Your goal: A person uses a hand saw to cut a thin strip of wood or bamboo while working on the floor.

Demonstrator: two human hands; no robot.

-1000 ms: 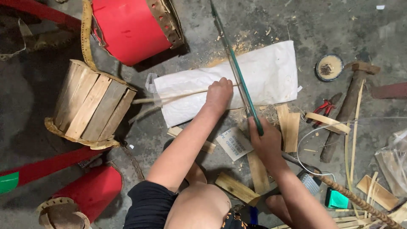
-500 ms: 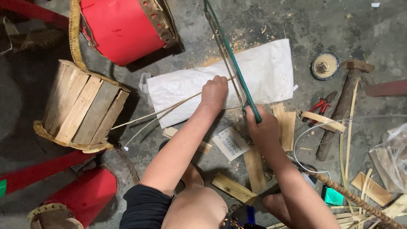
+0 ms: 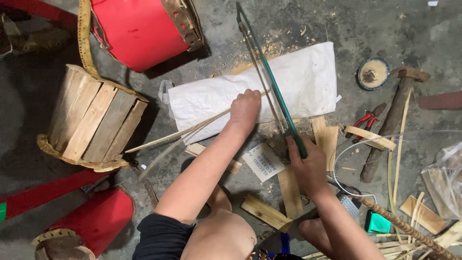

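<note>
My left hand (image 3: 245, 109) presses thin bamboo strips (image 3: 183, 136) down onto a white woven sack (image 3: 308, 79) spread on the concrete floor. The strips run out to the left from under that hand. My right hand (image 3: 305, 161) grips the handle end of a green-framed hacksaw (image 3: 269, 77), whose frame slants up and away over the sack. Sawdust lies along the sack's far edge. Small wooden slats (image 3: 289, 192) lie around my right hand.
A wooden-stave drum shell (image 3: 91, 120) lies at the left, red drum bodies (image 3: 139, 29) (image 3: 96, 216) above and below it. At the right are a hammer (image 3: 392, 120), red-handled pliers (image 3: 366, 120), a round tin (image 3: 373, 73), bamboo pieces and a plastic bag (image 3: 447, 178).
The view has shifted slightly, so everything sits a little lower and more to the left in frame. My right hand has drawn the saw back toward me along the strips.
</note>
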